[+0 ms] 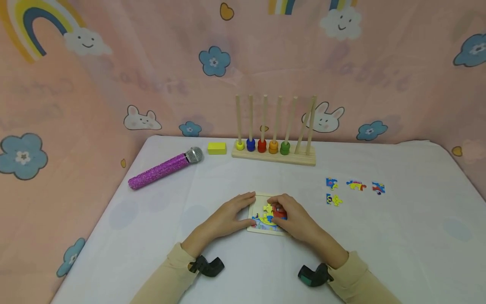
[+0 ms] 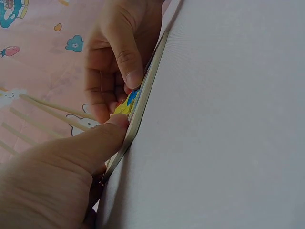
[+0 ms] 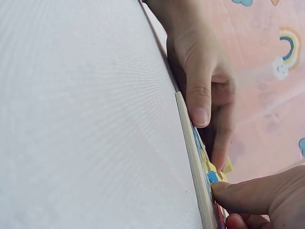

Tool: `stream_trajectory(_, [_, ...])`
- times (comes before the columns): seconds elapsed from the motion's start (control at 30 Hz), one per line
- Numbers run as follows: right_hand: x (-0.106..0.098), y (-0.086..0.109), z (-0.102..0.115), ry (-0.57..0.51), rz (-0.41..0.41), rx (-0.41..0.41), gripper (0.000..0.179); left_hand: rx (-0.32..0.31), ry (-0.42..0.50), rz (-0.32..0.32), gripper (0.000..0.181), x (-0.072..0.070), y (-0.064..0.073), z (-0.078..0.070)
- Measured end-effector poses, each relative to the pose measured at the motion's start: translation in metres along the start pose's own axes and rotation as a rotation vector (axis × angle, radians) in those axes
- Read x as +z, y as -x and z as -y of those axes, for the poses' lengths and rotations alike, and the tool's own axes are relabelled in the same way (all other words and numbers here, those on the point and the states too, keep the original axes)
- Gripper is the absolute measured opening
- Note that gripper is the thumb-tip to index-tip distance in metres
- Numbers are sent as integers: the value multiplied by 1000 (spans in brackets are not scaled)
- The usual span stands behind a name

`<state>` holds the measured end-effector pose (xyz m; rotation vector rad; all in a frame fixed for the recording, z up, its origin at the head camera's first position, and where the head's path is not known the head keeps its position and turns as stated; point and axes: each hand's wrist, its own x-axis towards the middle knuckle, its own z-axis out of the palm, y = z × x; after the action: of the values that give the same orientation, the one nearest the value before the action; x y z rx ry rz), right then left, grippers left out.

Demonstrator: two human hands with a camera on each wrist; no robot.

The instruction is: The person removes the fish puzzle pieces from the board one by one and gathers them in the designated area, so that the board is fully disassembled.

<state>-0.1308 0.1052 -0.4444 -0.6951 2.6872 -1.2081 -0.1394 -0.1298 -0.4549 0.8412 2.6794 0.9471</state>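
A square wooden jigsaw puzzle board [image 1: 259, 231] with a pale rim lies flat on the table, partly filled with colourful pieces. My left hand [image 1: 230, 214] holds its left side, thumb [image 2: 114, 131] over the near left part and fingers along the far left corner. Over the right half, my right hand [image 1: 298, 217] has curled fingers and pinches a yellow-and-blue puzzle piece [image 1: 268, 210] at the board's middle. A red part [image 1: 280, 213] shows beneath that hand. Both wrist views see the board edge-on, so how the piece sits is hard to tell.
Several loose puzzle pieces [image 1: 334, 199] lie to the right. At the back stands a wooden peg rack [image 1: 273, 157] with coloured beads, beside a yellow block [image 1: 217, 148]. A purple glittery microphone [image 1: 163, 169] lies at the left. A printed pink cloth [image 1: 171, 63] hangs behind the table.
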Motion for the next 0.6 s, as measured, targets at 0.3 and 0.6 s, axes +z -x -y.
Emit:
stream_trajectory(0.3, [1, 1, 1, 43, -28, -11, 41, 3, -2, -3, 67, 1, 0, 0])
stream_trajectory(0.6, [-3, 1, 4, 51, -45, -6, 39, 4, -2, -9, 68, 1, 1, -1])
